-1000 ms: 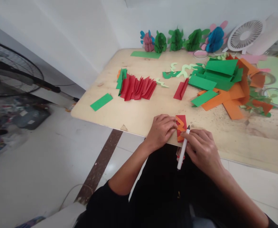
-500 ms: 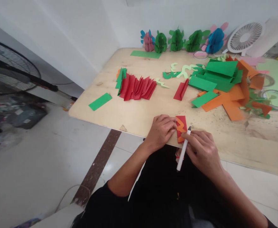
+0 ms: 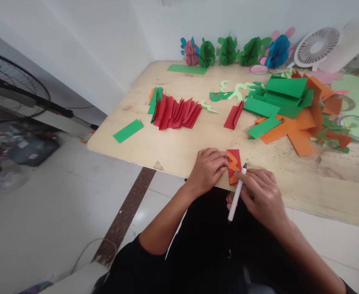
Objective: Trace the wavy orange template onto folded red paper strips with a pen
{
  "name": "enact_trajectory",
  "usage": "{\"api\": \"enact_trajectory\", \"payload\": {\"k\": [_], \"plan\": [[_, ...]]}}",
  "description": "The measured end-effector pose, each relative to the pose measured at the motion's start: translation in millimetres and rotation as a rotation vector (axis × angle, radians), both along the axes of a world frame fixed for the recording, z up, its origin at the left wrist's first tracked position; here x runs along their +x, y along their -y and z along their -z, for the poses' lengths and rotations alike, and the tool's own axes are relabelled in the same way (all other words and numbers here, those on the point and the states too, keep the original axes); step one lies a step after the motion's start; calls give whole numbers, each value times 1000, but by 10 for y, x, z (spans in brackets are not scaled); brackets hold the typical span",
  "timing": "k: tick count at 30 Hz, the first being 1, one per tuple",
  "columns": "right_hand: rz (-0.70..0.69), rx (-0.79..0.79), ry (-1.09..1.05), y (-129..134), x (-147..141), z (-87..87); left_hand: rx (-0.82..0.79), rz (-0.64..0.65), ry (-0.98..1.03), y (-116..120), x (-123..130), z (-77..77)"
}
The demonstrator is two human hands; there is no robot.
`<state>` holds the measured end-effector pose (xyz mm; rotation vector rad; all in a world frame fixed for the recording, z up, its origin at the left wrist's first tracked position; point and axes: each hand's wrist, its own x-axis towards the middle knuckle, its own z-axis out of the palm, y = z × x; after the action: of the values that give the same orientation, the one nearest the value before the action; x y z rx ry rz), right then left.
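At the table's near edge lies a folded-looking red paper strip [image 3: 236, 156] with a wavy orange paper cutout [image 3: 233, 164] on top. The fingers of my left hand [image 3: 208, 169] are curled together, their tips holding the left edge of the cutout against the strip. My right hand [image 3: 263, 192] holds a white pen [image 3: 236, 198], its dark tip pointing up and away. The thumb and fingertips of that hand touch the lower right of the cutout. Part of the strip's lower end is covered by the right fingers.
Folded red papers [image 3: 176, 113] stand in a row at left, near a green strip [image 3: 128, 131]. Another red folded paper [image 3: 234, 116] lies ahead. Green papers [image 3: 285, 94] and orange papers [image 3: 302, 134] pile at right. Honeycomb paper figures [image 3: 227, 51] and a small fan [image 3: 317, 47] line the wall.
Both hands, the pen and the papers keep their places. Only the camera view has shifted very slightly.
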<state>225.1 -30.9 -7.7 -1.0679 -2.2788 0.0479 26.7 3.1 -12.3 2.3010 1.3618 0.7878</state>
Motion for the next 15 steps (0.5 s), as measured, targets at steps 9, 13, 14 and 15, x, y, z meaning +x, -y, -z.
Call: {"api": "enact_trajectory", "payload": {"k": [9, 13, 14, 15], "plan": [[0, 5, -6, -3, 7, 15, 18, 0, 1, -1, -1, 16], [6, 4, -5, -4, 7, 15, 14, 0, 0, -2, -6, 13], [5, 6, -5, -4, 6, 14, 10, 0, 0, -3, -7, 13], [5, 8, -4, -3, 5, 13, 6, 2, 2, -3, -8, 12]]}}
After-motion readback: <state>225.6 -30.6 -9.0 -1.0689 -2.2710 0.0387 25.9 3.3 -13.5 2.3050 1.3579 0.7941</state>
